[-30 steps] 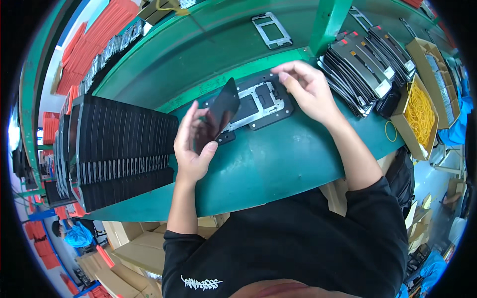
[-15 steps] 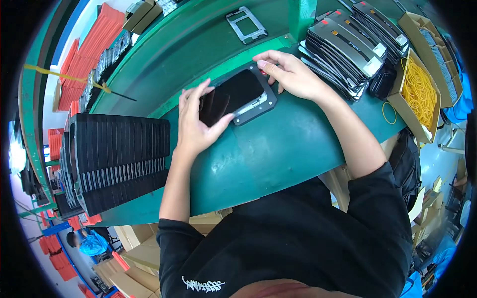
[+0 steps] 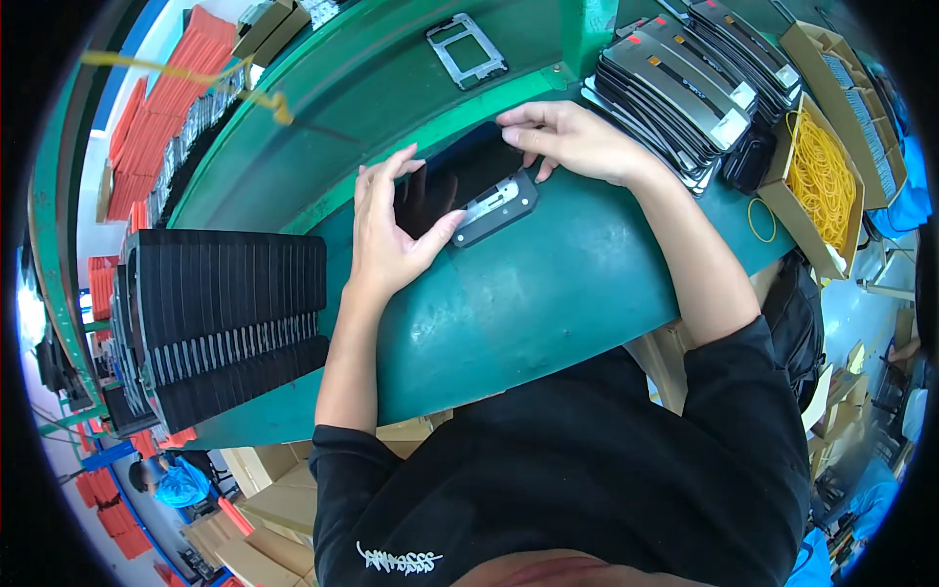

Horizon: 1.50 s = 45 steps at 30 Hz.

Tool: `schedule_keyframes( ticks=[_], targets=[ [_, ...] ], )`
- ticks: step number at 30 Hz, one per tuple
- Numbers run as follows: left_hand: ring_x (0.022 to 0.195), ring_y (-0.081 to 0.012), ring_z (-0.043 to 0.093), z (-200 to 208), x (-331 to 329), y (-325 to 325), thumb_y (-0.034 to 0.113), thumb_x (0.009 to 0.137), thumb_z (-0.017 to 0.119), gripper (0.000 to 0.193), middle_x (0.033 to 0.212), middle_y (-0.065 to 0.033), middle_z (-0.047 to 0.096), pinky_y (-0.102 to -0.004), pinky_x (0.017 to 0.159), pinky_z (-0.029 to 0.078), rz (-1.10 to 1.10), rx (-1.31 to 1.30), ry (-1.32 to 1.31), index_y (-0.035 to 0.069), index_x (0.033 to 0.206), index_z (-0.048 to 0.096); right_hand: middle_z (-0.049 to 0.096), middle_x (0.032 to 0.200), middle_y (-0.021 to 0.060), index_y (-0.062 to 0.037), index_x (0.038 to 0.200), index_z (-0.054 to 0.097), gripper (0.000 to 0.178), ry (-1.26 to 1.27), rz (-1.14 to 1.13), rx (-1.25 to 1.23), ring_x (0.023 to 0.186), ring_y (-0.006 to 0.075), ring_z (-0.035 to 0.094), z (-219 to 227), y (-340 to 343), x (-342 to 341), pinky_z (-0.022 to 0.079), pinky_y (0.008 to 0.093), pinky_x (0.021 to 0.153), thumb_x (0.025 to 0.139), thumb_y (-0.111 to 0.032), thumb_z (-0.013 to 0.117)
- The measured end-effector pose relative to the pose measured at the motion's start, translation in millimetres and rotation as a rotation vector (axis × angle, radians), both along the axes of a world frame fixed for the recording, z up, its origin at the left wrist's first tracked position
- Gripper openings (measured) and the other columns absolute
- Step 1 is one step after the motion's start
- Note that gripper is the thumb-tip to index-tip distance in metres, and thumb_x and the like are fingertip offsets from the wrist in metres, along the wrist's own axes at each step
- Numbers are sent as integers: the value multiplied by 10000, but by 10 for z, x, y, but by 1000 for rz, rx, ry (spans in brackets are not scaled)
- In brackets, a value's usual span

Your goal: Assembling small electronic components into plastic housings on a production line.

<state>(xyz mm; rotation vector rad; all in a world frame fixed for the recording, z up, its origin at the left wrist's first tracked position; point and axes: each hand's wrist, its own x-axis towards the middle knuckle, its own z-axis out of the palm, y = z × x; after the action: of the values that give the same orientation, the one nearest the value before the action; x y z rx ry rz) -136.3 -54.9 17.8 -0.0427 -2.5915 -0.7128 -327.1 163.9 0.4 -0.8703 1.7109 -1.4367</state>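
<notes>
Black glossy panel point(image 3: 460, 181) is pressed onto a grey metal frame point(image 3: 497, 205) on the green workbench point(image 3: 548, 293), gripped at its left edge by the left hand point(image 3: 391, 230) and held flat at its top by the right hand point(image 3: 577, 137).

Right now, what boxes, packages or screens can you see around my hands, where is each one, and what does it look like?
Dark glossy panel: flat black rectangle on a grey frame, under the left hand and right hand.
Open cardboard box: far right, brown, holding yellow rubber bands.
Stack of flat panels: right of the hands, black and grey with white tabs.
Row of black sheets: left, standing on edge.
Cardboard cartons: below the green table, tan.
</notes>
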Motion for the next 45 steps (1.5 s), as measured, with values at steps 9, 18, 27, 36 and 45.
schedule_keyframes(
  ticks=[9,18,27,36,45],
  targets=[
    [1181,-364,584,-21,103,-64,256,641,952,839,1233,-139,659,-594,1167,328,-59,-68,77,75,1364,567,657,1260,185,37,1403,579,596,498,-21,43,843,156,692,-12,-2,136,586,300,758,905,-209,795],
    [1239,-373,564,-46,136,-101,228,652,941,783,1271,-140,646,-560,1177,335,-64,-28,43,69,1324,573,660,1244,176,43,1379,597,590,527,-48,34,831,156,687,-23,-5,165,581,294,748,890,-209,809],
    [1248,-375,568,-61,134,-112,221,648,941,771,1259,-138,648,-582,1177,327,-64,-23,43,76,1312,576,654,1242,172,44,1394,586,612,541,-48,38,820,144,669,5,-19,170,574,287,734,885,-207,817],
    [1333,-401,539,123,182,-128,275,716,915,768,1386,-189,610,-538,1180,352,-13,-28,-12,64,1379,590,642,1258,174,4,1415,585,578,518,-54,47,804,166,655,76,-14,250,571,303,729,910,-189,789],
    [1402,-415,494,43,543,-352,307,815,871,668,1528,-242,502,-465,1158,404,87,95,-298,103,1411,647,628,1299,192,-81,1437,601,534,809,58,93,988,317,685,191,31,348,571,384,881,942,-218,748]
  ],
)
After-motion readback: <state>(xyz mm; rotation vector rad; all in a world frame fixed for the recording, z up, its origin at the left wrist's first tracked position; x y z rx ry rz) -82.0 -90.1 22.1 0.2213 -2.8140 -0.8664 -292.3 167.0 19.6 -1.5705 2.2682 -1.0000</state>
